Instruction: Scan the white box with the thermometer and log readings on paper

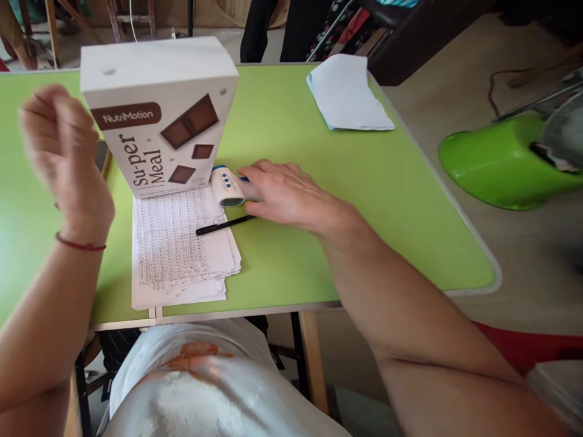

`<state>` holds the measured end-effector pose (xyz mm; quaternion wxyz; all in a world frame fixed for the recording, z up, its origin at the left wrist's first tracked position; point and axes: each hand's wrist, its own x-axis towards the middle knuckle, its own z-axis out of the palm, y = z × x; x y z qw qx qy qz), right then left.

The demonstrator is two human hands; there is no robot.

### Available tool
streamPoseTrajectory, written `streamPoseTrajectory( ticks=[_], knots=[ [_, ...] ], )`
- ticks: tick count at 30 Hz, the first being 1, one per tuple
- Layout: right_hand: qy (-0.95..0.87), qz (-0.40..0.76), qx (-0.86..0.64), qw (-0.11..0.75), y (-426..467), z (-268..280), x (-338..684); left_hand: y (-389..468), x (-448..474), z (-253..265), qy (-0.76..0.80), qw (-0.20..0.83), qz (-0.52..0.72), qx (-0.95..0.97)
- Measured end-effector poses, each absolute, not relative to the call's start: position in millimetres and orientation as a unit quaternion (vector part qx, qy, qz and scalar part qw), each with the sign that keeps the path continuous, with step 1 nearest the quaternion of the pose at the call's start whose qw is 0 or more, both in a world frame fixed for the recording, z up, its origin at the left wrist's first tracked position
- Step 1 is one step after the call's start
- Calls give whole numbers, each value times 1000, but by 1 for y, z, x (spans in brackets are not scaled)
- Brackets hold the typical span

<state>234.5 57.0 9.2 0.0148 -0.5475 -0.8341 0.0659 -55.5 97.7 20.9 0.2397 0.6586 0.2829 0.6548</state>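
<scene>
Two bare hands reach over a green bench, and the directions here follow a clock face laid on the view, 12 at the far edge. The right hand is near the centre, its thumb and fingers closed partway around the grey handle of a white handheld device. That device lies toward 10 o'clock from the hand, its head pointing toward 9 and resting over the upper right edge of some handwritten papers. Just beside its head, toward 10, a white box stands upright, printed "NutriMotion" and "Su-per Meal". Its bottom edge meets the top of the papers; whether it stands on them I cannot tell.

A black pen lies across the papers' right side, one end near the right thumb. The left hand is raised between 9 and 10 o'clock, beside the box, its fingers bent and blurred; I cannot tell how far they are open or whether they hold anything. A red band circles that wrist. Behind that hand shows part of a dark flat object.

At 1 o'clock lies a folded white sheet; off the bench, between 2 and 3, is a bright green plastic object.
</scene>
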Motion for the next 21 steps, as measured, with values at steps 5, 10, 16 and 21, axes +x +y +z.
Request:
streamPoseTrajectory(
  ticks=[5, 10, 16, 21],
  knots=[
    [-817, 83, -571, -21, 66, 3, 232, 97, -38, -15, 321, 399, 572, 641],
    [-802, 73, -589, 68, 50, 21, 240, 105, -54, -36, 384, 427, 522, 630],
    [-682, 320, -500, 427, 24, 24, 206, 97, -43, -29, 382, 427, 572, 586],
    [-583, 510, -451, 444, 6, -9, 168, 81, -29, -28, 375, 486, 575, 541]
  ],
)
